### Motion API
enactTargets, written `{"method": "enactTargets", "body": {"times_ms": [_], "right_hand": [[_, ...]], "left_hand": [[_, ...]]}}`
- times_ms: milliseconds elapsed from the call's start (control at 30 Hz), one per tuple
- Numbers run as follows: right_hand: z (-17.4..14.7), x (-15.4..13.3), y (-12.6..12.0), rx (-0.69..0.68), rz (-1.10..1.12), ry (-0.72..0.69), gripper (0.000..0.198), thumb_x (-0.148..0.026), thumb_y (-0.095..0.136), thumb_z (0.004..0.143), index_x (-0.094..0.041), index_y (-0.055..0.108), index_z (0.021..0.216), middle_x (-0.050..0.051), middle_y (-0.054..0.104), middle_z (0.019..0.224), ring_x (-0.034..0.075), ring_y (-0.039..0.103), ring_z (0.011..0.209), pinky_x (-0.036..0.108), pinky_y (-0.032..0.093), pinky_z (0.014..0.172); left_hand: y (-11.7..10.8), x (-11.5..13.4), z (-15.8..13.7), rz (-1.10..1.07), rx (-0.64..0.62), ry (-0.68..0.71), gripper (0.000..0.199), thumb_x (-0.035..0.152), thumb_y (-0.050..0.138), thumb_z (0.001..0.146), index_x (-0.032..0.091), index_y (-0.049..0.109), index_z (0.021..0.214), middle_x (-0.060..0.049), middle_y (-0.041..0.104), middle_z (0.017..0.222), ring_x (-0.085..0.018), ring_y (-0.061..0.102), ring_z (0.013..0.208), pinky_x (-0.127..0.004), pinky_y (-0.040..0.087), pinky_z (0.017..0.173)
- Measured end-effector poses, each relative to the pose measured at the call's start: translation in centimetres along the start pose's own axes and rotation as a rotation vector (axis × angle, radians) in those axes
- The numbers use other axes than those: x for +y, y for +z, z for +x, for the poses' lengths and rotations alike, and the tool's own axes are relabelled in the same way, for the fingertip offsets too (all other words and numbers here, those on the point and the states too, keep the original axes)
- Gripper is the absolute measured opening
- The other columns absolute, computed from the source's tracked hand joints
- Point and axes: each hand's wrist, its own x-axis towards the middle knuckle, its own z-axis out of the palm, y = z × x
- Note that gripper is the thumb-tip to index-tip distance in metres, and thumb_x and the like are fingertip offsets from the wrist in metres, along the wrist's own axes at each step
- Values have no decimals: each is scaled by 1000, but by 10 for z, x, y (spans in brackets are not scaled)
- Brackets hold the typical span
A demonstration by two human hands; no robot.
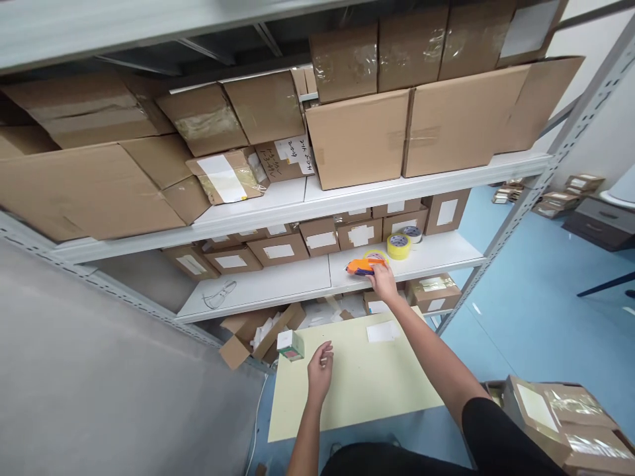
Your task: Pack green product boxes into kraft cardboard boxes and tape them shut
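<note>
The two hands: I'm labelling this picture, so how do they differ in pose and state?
Place: the right hand is at the shelf, while the left hand is over the yellow table.
Contact: the right hand has its fingers on the orange tool, though how firmly is unclear; the left hand shows nothing in it, its fingers loosely curled.
Shared: both are bare, without gloves.

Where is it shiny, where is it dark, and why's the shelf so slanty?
In the head view: clear tape on the lower-right carton gleams; the space beneath the top board is dark; the right shelf post slants, probably from the camera's wide downward view; the right hand and orange tool look fairly sharp.
</note>
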Motion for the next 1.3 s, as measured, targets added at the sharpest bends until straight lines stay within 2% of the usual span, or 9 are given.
{"method": "enactTargets", "body": {"times_ms": [200, 333, 467, 600, 700, 933, 1133, 1200, 1300], "right_hand": [[-60, -27, -64, 76, -6, -50, 25, -36, 54, 104, -20, 65, 119, 12, 71, 105, 32, 65, 109, 58, 33, 124], [-124, -26, -77, 65, 8, 18, 24, -39, 55, 103, -22, 65, 118, 12, 70, 107, 33, 64, 112, 60, 35, 122], [-198, -8, -61, 1, 50, 165, 20, -39, 58, 99, -24, 66, 110, 12, 71, 104, 34, 64, 111, 61, 39, 117], [-263, 16, -35, -87, 102, 361, 17, -33, 61, 91, -22, 66, 103, 12, 72, 101, 35, 64, 110, 62, 39, 116], [-295, 30, -16, -180, 85, 519, 19, -29, 63, 84, -23, 65, 102, 11, 72, 103, 37, 64, 114, 62, 39, 115], [-346, 52, 17, -482, -102, 740, 31, -21, 59, 81, -15, 66, 111, 18, 73, 119, 38, 63, 126, 52, 42, 115], [-377, 63, 25, -652, -206, 866, 42, -20, 56, 80, -14, 65, 121, 22, 76, 120, 40, 66, 126, 59, 42, 112], [-375, 62, 23, -670, -220, 905, 51, -22, 57, 79, -13, 63, 129, 22, 76, 119, 41, 66, 126, 63, 38, 114], [-362, 52, 17, -625, -202, 894, 64, -26, 62, 77, -13, 58, 140, 23, 74, 124, 41, 65, 128, 61, 40, 113]], "left_hand": [[21, 18, 18, 32, 96, 103, 42, 52, 55, 94, 23, 72, 119, -14, 74, 123, -25, 73, 110, -35, 62, 83], [32, 27, 27, -4, 244, 114, 36, 37, 56, 92, 22, 71, 122, -12, 72, 125, -23, 71, 106, -32, 61, 82], [41, 36, 27, -53, 375, 87, 38, 27, 55, 90, 21, 68, 126, -13, 70, 128, -23, 70, 112, -33, 59, 89], [44, 37, 14, -66, 346, 58, 38, 26, 54, 91, 20, 68, 125, -13, 71, 128, -23, 69, 112, -33, 58, 89], [40, 29, -6, -53, 310, 33, 34, 30, 56, 92, 20, 69, 122, -12, 72, 125, -22, 70, 110, -30, 58, 85], [7, -5, -68, 30, 325, -60, 34, 39, 60, 92, 20, 72, 117, -12, 73, 120, -22, 69, 106, -29, 57, 80], [-23, -25, -105, 42, 371, -203, 37, 44, 62, 89, 20, 73, 115, -13, 75, 123, -24, 70, 106, -30, 56, 78], [-29, -30, -110, 2, 320, -255, 40, 49, 65, 86, 19, 74, 112, -14, 76, 118, -25, 71, 106, -31, 57, 77], [-32, -37, -114, -120, 135, -355, 48, 57, 73, 78, 18, 76, 106, -13, 79, 105, -27, 73, 102, -34, 57, 79]]}}
